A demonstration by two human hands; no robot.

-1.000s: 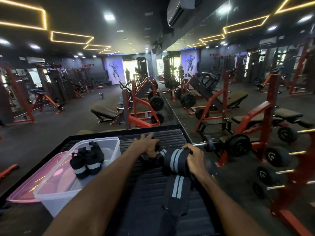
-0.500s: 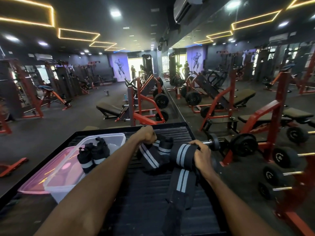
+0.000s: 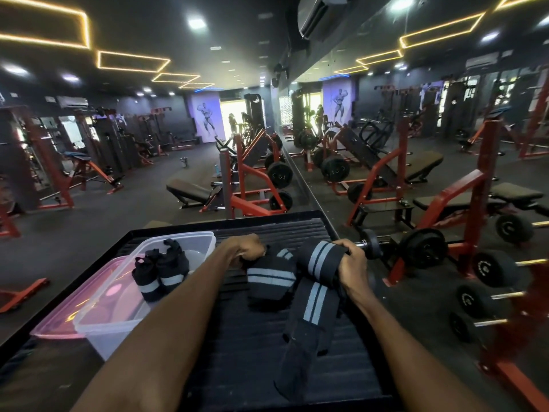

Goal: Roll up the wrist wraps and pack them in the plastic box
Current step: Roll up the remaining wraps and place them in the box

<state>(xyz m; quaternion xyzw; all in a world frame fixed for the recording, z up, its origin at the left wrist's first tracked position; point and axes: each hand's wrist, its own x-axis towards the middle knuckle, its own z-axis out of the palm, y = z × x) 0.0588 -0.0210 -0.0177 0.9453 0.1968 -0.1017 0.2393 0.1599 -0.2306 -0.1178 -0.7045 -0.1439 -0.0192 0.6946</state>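
A black wrist wrap with two grey stripes (image 3: 316, 295) lies across the ribbed black platform (image 3: 255, 367), its loose tail trailing toward me. My right hand (image 3: 352, 267) is closed on the wrap's far end, which bends over in a thick fold. My left hand (image 3: 248, 248) is fisted on a second striped wrist wrap (image 3: 271, 278), bunched between my hands. The clear plastic box (image 3: 118, 307) stands to the left with two rolled wraps (image 3: 162, 273) upright inside.
A pink lid (image 3: 56, 316) lies under the box's left side. A mirror wall runs along the platform's right edge, with a dumbbell rack (image 3: 490, 292) beside it. Red benches and plate-loaded machines fill the gym floor beyond.
My left hand has pulled the second wrap out from behind the first, so its striped body now lies in view. My right hand keeps its hold on the long wrap.
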